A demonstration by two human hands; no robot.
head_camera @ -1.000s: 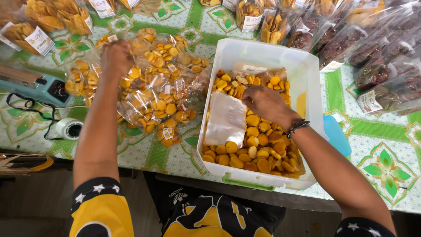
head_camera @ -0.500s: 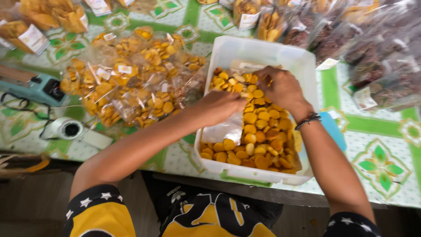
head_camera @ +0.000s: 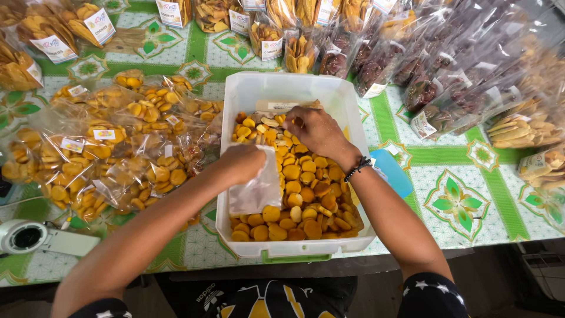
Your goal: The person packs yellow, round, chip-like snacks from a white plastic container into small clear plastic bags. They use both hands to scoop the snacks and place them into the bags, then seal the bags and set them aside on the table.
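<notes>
The left hand (head_camera: 244, 164) pinches an empty clear bag (head_camera: 256, 189) over the white tub (head_camera: 294, 88) at centre counter. The right hand (head_camera: 315, 131), at twelve o'clock inside, closes on yellow cookies (head_camera: 306, 200). Bagging seems underway; filling calls for the bag's mouth held open.

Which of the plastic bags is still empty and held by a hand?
The clear bag in the left hand, over the white tub; the other bags are filled.
</notes>
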